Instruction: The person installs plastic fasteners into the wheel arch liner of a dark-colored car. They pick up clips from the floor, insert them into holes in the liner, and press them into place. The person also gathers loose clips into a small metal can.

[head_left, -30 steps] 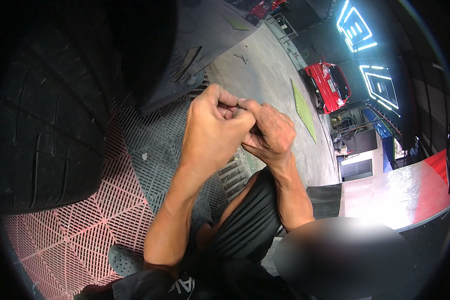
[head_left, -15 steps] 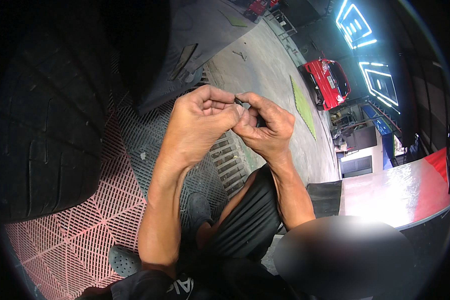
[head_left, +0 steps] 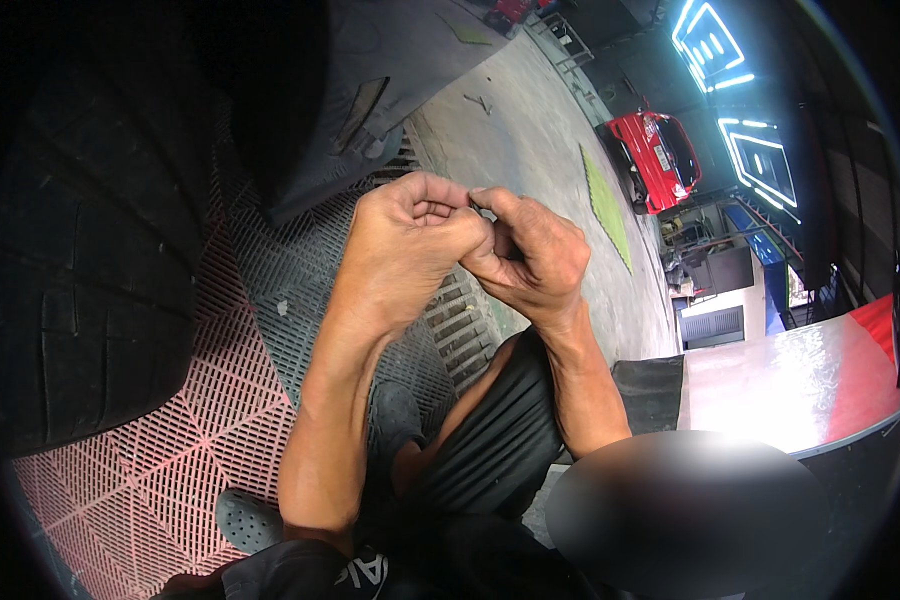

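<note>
Both hands meet at chest height, fingertips against fingertips. My left hand [head_left: 400,245] is closed, its thumb and forefinger pinched together. Facing it, my right hand [head_left: 542,250] is closed too, with the forefinger curled and the thumb hidden behind the left thumb. Between the fingertips shows a sliver of a small dark piece [head_left: 484,211]. Most of it is covered by the fingers, so its kind cannot be made out. A large black tyre [head_left: 110,300] stands to the left of my left forearm.
Beneath me is perforated floor tiling [head_left: 200,440] in red and grey, beside a slotted drain grate [head_left: 460,335]. Past it, a green mat [head_left: 606,210] lies on concrete. A red car [head_left: 655,160] stands far right. A glossy red-and-white panel [head_left: 790,390] is nearer on the right.
The right hand has rolled slightly, so its thumb now hides behind the left one and less of the dark piece shows. Both hands stay together in nearly the same place.
</note>
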Available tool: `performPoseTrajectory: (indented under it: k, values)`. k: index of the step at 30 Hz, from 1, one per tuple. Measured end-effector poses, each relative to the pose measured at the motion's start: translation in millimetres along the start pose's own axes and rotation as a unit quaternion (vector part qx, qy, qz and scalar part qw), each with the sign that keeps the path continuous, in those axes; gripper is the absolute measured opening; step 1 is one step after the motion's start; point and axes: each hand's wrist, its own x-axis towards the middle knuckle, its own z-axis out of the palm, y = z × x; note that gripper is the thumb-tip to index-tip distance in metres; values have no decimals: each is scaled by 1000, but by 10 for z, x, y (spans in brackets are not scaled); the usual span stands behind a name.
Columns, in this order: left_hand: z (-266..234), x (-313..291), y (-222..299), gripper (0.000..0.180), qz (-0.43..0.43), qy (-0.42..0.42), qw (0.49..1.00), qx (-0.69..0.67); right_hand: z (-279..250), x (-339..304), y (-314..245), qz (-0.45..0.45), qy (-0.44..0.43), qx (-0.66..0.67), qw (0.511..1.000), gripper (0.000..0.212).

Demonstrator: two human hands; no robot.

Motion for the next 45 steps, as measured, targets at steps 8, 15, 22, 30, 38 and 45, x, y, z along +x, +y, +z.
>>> performPoseTrajectory:
  k: [8,15,22,30,38,45]
  values:
    - [88,20,-62,20,44,14,999,29,-32,-9,-9,-40,-6,-16,999,35]
    - [156,-13,-9,13,80,-7,993,81,-125,-2,-41,-69,-3,-48,996,37]
    - [183,-4,17,18,74,-10,994,83,-86,-40,-4,-69,29,-37,997,35]
    - [234,-31,43,22,112,65,975,181,-94,-60,12,-52,11,-49,997,33]
    - [237,33,-71,17,83,63,986,134,-40,-26,-50,-39,22,-36,998,31]
    - [232,97,-184,12,100,78,989,71,8,-43,-55,-39,34,-47,998,40]
